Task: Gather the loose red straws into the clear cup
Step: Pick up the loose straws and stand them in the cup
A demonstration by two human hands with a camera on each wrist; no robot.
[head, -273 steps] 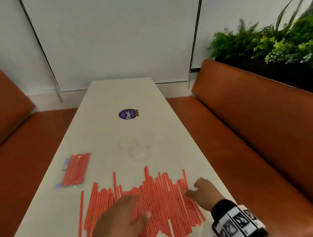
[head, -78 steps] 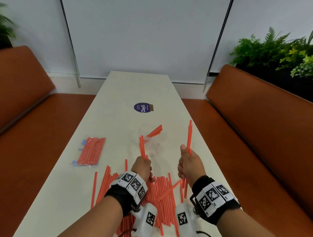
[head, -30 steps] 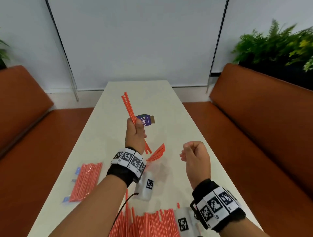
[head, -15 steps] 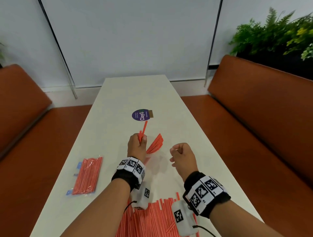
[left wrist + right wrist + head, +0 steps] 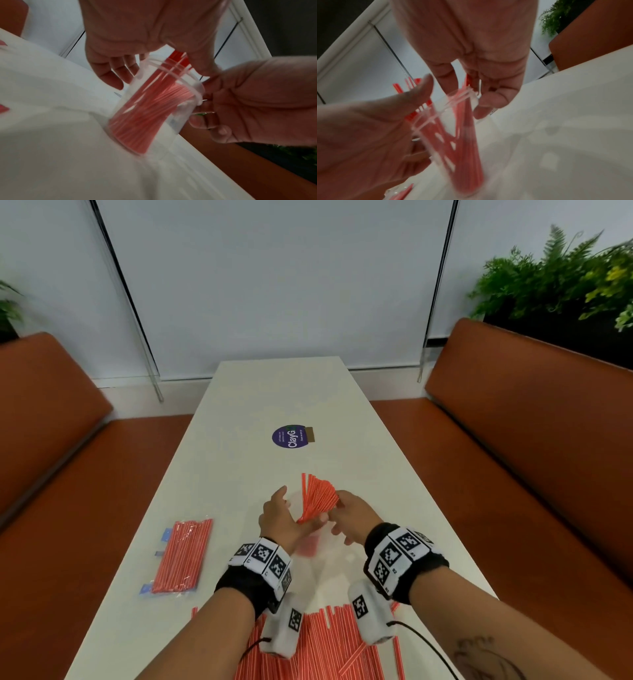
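Head view: sealed straw packet (image 5: pixel 181 556) far left on the surface (image 5: pixel 239 474), left hand (image 5: pixel 277 518) cupping the clear cup (image 5: pixel 154 115) with relaxed fingers, straws (image 5: pixel 317 496) fanning inside, right hand (image 5: pixel 352 517) grasping its rim.

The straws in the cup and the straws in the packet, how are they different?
The straws in the cup stand up and fan out; the straws in the packet lie flat, side by side. The cup sits between both hands; nobody touches the packet. Both are red.
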